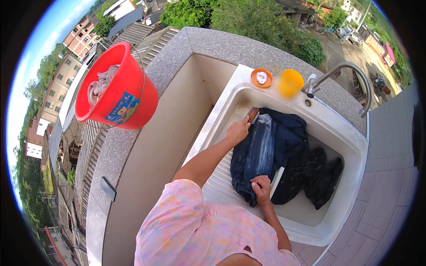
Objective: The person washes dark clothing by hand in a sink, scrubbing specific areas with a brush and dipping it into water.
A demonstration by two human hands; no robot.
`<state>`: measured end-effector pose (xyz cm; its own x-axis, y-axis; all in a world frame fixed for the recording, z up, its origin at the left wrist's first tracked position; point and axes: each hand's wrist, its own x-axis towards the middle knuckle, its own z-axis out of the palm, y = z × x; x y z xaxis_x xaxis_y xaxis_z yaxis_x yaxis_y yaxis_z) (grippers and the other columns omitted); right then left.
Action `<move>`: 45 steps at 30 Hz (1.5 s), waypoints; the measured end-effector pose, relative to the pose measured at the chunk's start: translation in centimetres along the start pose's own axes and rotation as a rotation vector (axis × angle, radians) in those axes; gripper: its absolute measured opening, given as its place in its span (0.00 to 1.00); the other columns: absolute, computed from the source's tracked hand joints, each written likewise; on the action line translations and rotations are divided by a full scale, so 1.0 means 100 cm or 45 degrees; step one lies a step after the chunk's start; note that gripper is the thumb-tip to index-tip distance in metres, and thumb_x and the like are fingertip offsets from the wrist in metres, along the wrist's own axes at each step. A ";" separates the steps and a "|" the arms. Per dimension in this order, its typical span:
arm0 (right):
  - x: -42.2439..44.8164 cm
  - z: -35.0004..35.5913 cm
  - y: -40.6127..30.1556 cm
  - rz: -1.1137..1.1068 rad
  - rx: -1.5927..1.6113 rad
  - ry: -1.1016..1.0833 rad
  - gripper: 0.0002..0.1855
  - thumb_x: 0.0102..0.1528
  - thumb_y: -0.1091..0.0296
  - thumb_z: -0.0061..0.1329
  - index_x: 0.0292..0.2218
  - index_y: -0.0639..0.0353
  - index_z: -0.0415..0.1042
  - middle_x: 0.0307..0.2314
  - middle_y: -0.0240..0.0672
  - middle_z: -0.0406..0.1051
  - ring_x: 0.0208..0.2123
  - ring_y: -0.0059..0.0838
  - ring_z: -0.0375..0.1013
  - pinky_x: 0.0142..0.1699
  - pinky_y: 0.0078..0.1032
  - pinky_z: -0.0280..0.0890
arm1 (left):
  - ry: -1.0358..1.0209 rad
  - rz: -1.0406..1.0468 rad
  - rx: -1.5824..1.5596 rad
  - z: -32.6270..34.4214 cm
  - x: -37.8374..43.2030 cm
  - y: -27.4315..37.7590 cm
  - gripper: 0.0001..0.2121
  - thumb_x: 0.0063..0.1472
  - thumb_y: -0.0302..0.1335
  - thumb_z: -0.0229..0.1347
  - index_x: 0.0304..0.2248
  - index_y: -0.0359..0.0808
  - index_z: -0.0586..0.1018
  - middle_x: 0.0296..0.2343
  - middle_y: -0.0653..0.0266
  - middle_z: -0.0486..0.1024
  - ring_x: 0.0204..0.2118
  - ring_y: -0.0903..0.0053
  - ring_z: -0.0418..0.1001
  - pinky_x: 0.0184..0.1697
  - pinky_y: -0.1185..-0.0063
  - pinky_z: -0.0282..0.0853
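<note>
My left hand grips a wooden scrub brush, its pale bristles against the upper end of a soapy dark blue garment, apparently denim. With curled fingers, my right hand holds the lower part of the same garment, beside a white upright divider. The garment lies over the ribbed washboard side of a white laundry sink. To the right, black wet clothes rest in cloudy water in the basin.
An orange dish with a whitish lump, a yellow cup and a curved metal faucet are at the sink's far edge. A red bucket with cloth and a phone rest on the granite parapet.
</note>
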<state>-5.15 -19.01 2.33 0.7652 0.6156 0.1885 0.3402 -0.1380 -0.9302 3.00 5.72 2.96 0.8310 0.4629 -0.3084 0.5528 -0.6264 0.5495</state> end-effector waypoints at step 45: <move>-0.047 -0.039 -0.016 1.230 0.434 -0.140 0.24 0.57 0.53 0.38 0.31 0.73 0.67 0.20 0.49 0.70 0.18 0.36 0.73 0.21 0.27 0.70 | -0.390 -0.289 -0.987 0.015 -0.105 0.060 0.07 0.34 0.16 0.50 0.20 0.28 0.72 0.17 0.60 0.68 0.22 0.71 0.70 0.25 0.73 0.66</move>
<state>-7.16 -24.71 4.16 0.5698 0.4289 -0.7010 -0.5798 -0.3947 -0.7128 -2.28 -3.83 8.31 0.7468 0.2654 -0.6097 0.6028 0.1170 0.7893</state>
